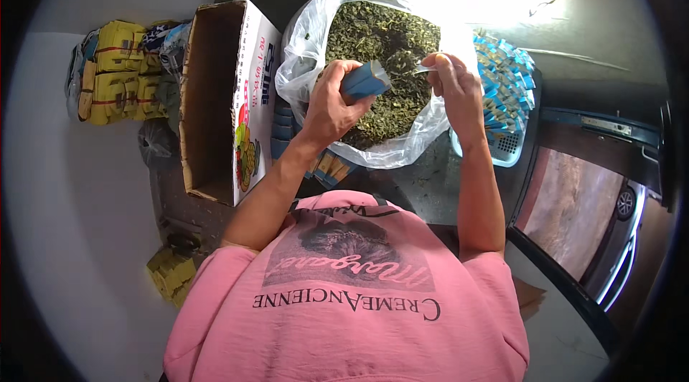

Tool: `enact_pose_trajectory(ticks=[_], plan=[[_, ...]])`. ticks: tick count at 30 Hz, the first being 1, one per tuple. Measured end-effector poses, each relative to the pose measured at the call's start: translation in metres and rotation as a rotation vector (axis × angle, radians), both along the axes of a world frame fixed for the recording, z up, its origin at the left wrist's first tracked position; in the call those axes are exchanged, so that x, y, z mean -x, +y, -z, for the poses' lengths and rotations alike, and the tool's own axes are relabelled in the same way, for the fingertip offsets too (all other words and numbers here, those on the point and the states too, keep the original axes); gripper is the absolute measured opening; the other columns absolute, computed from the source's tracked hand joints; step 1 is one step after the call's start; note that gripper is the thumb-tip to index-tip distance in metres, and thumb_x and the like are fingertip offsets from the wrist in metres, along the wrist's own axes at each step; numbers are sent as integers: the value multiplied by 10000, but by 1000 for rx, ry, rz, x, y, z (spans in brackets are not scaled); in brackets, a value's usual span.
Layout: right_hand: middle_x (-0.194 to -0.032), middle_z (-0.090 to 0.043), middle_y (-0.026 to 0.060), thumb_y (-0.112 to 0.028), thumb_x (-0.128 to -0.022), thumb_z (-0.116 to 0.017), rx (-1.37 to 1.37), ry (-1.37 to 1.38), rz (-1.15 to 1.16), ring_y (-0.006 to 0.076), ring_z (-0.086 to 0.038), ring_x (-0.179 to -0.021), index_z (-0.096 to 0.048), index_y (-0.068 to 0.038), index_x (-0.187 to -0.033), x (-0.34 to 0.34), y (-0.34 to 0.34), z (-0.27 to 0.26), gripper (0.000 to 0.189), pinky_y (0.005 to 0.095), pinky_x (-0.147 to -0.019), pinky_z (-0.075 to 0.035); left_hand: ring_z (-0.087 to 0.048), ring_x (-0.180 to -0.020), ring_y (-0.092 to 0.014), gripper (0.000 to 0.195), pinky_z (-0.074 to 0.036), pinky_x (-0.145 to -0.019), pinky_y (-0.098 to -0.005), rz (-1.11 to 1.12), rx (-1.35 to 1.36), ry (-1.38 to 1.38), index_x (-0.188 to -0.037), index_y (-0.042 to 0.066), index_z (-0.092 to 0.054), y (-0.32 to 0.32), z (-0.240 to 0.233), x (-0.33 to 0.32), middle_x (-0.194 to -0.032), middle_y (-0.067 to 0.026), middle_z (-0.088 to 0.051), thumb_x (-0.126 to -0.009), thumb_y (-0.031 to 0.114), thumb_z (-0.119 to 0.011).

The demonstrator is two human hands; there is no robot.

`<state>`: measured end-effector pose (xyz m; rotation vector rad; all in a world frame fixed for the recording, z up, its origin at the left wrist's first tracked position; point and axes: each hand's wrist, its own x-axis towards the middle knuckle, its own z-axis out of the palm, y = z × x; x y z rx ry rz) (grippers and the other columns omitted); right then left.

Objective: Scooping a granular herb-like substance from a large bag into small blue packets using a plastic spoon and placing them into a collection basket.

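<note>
A large clear plastic bag (301,54) stands before me, its mouth spread around a heap of dried green leaves (371,32). Over the left of the heap, my left hand (336,107) grips a small blue paper packet (359,82), tilted with its end towards the right. My right hand (456,80) pinches a small white scoop or spoon (426,68) above the leaves. A small gap lies between that tool and the packet. Whether the packet holds leaves cannot be seen.
A tall cardboard box (255,86) stands open at the left. Blue packets (331,167) lie by the bag. At the right, a light-blue plastic basket (508,149) holds many blue packets (503,80). Bundled yellow packets (118,67) are stacked far left. A bright lamp glares behind the bag.
</note>
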<state>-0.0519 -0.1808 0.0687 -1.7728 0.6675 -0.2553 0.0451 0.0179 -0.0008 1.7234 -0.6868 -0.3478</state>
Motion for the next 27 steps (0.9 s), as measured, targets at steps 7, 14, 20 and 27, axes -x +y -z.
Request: enact_pose_trajectory(ticks=[7, 14, 20, 27], plan=[[-949, -629, 136, -67, -984, -574, 611, -93, -368, 311, -619, -743, -669, -25, -1078, 13, 38, -36, 140, 373, -700, -486, -641, -922, -226, 483, -539, -789, -344, -19, -14, 12, -1176, 8, -563, -12, -6, 14, -1066, -133, -609, -772, 92, -813], [-889, -634, 100, 25, -941, -611, 808, -318, -132, 204, -608, -746, -704, -29, -1093, 36, 45, -61, 187, 341, -610, -464, -615, -920, -93, 527, -533, -790, -244, 34, 172, 234, -1278, 14, -497, -6, 3, 17, -1064, -55, -615, -832, 28, -777], [-912, -644, 109, -38, -966, -607, 683, -99, -65, 196, -598, -742, -715, -46, -1091, 60, 41, -35, 166, 314, -631, -469, -626, -976, -133, 585, -541, -844, -288, 13, 183, 235, -1302, 23, -494, 5, -9, 27, -1134, -92, -597, -805, 35, -801], [-740, -617, 103, -2, -959, -574, 522, -206, 51, 204, -583, -657, -678, -18, -1052, 95, 66, -32, 140, 332, -630, -481, -603, -965, -244, 675, -507, -839, -354, -20, 147, -291, -1354, 52, -498, 1, -30, 62, -1083, -106, -565, -753, 25, -804]])
